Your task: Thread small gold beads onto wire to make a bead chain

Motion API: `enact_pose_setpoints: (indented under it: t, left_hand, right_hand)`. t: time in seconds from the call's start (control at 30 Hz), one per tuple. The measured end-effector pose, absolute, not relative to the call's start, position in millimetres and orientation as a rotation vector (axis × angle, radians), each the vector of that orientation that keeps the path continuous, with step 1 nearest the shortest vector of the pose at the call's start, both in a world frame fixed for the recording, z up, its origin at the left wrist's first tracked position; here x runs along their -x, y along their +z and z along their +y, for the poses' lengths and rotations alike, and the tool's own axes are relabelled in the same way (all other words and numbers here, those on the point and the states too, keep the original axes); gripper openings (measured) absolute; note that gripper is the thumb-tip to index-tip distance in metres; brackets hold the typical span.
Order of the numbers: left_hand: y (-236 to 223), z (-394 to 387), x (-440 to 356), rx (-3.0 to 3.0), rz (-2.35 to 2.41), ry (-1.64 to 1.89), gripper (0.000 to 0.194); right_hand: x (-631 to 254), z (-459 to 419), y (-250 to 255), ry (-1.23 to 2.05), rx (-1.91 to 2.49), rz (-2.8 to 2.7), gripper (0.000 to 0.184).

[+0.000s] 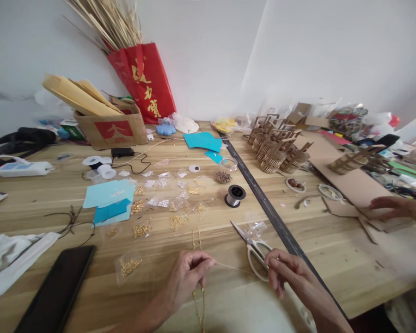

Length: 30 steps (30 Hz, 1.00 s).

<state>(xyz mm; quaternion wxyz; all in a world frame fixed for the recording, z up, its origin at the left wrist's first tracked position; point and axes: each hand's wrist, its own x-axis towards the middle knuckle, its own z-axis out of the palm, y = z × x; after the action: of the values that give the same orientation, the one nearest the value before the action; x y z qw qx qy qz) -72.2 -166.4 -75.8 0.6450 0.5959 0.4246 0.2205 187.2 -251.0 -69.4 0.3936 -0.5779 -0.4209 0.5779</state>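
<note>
My left hand is closed in a pinch on a gold beaded strand. Part of the strand hangs below the hand, and part lies on the table beyond it. A thin pale thread stretches from these fingertips to my right hand, whose fingers are curled together; its exact hold is partly hidden. Scissors with pale handles lie beside and partly beneath the right hand, blades parted slightly. Ahead stands a spool of clear line. Small bags of gold beads lie left of centre.
A black phone lies at the front left. A dark strip crosses the table. Small bamboo baskets, cardboard and another person's hand are at right. Behind stand a red bag and a cardboard box.
</note>
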Motion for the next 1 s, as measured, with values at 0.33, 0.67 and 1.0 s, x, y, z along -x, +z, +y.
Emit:
enact_pose_setpoints:
  t: [0.33, 0.67, 1.0]
  left_hand:
    - [-70.6, -180.4, 76.4, -1.683, 0.984, 0.399, 0.018]
    - [-77.3, -188.6, 66.9, -2.051, 0.861, 0.272, 0.018]
    - [-77.0, -182.0, 73.8, -1.954, 1.048, 0.363, 0.019]
  right_hand:
    - [-200.8, -250.2, -83.4, 1.321, 1.638, -1.131, 0.04]
    - [-173.7, -247.4, -34.2, 0.361, 1.78, -1.5, 0.028]
    - [-105.3, -213.2, -37.6, 1.022, 1.462, -2.343, 0.016]
